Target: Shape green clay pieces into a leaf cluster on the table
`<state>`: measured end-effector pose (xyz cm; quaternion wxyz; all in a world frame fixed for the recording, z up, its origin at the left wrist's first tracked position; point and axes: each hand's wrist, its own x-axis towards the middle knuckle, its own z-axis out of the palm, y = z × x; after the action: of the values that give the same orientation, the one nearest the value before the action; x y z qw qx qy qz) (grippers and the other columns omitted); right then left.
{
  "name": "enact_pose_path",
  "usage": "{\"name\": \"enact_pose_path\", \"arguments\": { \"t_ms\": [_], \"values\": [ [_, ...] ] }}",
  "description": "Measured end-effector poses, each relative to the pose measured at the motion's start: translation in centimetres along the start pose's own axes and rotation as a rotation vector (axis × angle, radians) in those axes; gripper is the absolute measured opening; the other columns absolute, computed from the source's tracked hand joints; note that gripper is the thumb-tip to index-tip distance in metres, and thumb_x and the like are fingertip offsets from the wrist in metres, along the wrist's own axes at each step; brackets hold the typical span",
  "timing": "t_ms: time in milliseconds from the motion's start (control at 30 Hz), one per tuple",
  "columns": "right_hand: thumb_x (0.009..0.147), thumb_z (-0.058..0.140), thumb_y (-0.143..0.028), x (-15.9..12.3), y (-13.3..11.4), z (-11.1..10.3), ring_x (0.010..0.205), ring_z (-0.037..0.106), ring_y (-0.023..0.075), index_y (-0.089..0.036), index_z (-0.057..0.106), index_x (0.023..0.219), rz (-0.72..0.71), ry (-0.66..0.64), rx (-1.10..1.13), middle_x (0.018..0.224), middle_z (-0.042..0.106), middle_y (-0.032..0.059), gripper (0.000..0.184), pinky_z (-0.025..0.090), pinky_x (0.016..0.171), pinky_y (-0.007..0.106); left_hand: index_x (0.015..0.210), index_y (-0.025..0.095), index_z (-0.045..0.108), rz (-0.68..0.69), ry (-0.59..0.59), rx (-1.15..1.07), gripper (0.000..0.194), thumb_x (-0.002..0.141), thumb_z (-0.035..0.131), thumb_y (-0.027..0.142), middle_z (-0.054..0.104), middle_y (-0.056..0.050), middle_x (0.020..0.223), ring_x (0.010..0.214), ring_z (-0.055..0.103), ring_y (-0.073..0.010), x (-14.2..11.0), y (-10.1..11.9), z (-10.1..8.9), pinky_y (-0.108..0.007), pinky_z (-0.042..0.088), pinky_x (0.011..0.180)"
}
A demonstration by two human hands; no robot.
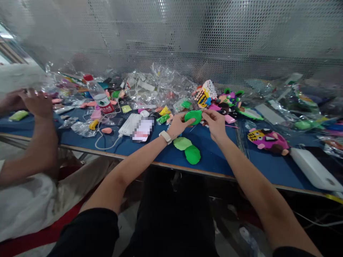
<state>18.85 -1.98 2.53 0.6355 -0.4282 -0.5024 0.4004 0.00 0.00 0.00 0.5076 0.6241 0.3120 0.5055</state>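
My left hand [179, 124] and my right hand [215, 123] both pinch a flattened lump of bright green clay [193, 116] held just above the blue table [214, 160]. A pale watch sits on my left wrist. Two more flat clay pieces lie on the table below my hands: a light green one [182, 143] and a darker green one [192, 154], touching each other.
Clear plastic wrappers, small clay lumps and colourful clay figures [227, 100] crowd the back of the table. A water bottle [100, 95], a white power bank with cable [129, 124], a pink tiger-face figure [268, 139] and a white box [312, 167] lie around. Another person's arm [40, 135] is at left.
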Motion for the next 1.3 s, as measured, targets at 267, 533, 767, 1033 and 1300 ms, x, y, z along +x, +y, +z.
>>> {"name": "enact_pose_path", "arguments": {
  "t_ms": [267, 533, 767, 1033, 1300],
  "values": [
    [0.082, 0.088, -0.064, -0.6, 0.3, 0.0, 0.065, 0.071, 0.0201, -0.023, 0.086, 0.09, -0.18, 0.046, -0.169, 0.077, 0.079, 0.003, 0.042, 0.054, 0.053, 0.031, 0.103, 0.015, 0.076, 0.046, 0.042, 0.088, 0.049, 0.088, 0.088, 0.06, 0.08, -0.01, 0.099, 0.09, 0.076, -0.0227, 0.3, -0.4, 0.0, -0.04, 0.07, 0.082],
    [0.084, 0.085, -0.071, -0.6, 0.4, 0.0, 0.067, 0.072, 0.0227, -0.024, 0.086, 0.093, -0.24, 0.078, -0.232, 0.081, 0.08, 0.0042, 0.048, 0.055, 0.055, 0.034, 0.094, 0.019, 0.072, 0.103, 0.091, 0.152, 0.039, 0.091, 0.087, 0.054, 0.074, -0.005, 0.087, 0.082, 0.072, -0.0199, 0.4, 0.3, 0.5, -0.037, 0.066, 0.079],
    [0.076, 0.093, -0.071, -1.0, 0.3, 0.9, 0.085, 0.075, 0.0232, -0.026, 0.084, 0.093, -0.159, -0.14, -0.117, 0.09, 0.081, 0.0022, 0.048, 0.063, 0.08, 0.038, 0.092, 0.017, 0.072, 0.178, 0.077, 0.185, 0.043, 0.091, 0.086, 0.058, 0.074, -0.005, 0.084, 0.084, 0.071, -0.0201, 0.3, 0.8, 0.6, -0.033, 0.061, 0.08],
    [0.075, 0.091, -0.074, -0.1, 0.0, 0.1, 0.101, 0.08, 0.0279, -0.027, 0.079, 0.1, -0.079, -0.026, -0.046, 0.102, 0.084, 0.0042, 0.054, 0.066, 0.093, 0.043, 0.127, 0.02, 0.069, 0.26, -0.005, 0.357, 0.037, 0.096, 0.076, 0.04, 0.079, -0.014, 0.122, 0.113, 0.075, -0.0286, -0.1, 2.4, -0.5, -0.043, 0.06, 0.101],
    [0.07, 0.096, -0.076, 0.0, -1.2, -1.1, 0.097, 0.079, 0.0257, -0.029, 0.08, 0.108, 0.031, -0.175, -0.071, 0.108, 0.085, 0.0057, 0.063, 0.068, 0.08, 0.039, 0.109, 0.02, 0.073, 0.364, -0.234, 0.85, 0.027, 0.091, 0.058, 0.006, 0.076, -0.011, 0.113, 0.112, 0.072, -0.0295, 0.5, 2.6, -3.0, -0.046, 0.057, 0.102]
  ]
}}
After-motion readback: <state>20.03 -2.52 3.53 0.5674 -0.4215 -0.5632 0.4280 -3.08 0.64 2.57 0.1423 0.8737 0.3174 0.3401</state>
